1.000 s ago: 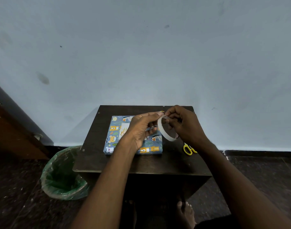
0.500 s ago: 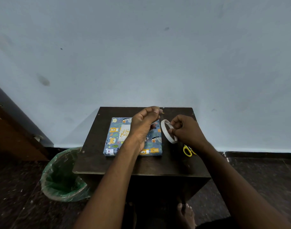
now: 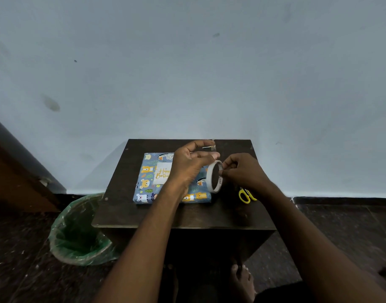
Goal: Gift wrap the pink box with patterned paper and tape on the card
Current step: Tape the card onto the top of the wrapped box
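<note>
Left hand (image 3: 191, 162) is up over the wrapped box (image 3: 148, 189), pinching a short strip of clear tape (image 3: 209, 147) between thumb and fingers. Right hand (image 3: 245, 171) grips the tape roll (image 3: 214, 177) upright, just beside the box's right edge. The card (image 3: 163, 174) lies on top of the box. Yellow scissors (image 3: 245, 195) lie on the counter (image 3: 122, 204), and a green-lined bin (image 3: 78, 232) stands on the floor to its left.

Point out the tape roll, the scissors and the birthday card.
tape roll (image 3: 210, 178): head view, white outer band, left side.
scissors (image 3: 244, 196): head view, yellow handle loop.
birthday card (image 3: 163, 174): head view, white face by the gold lettering.
</note>
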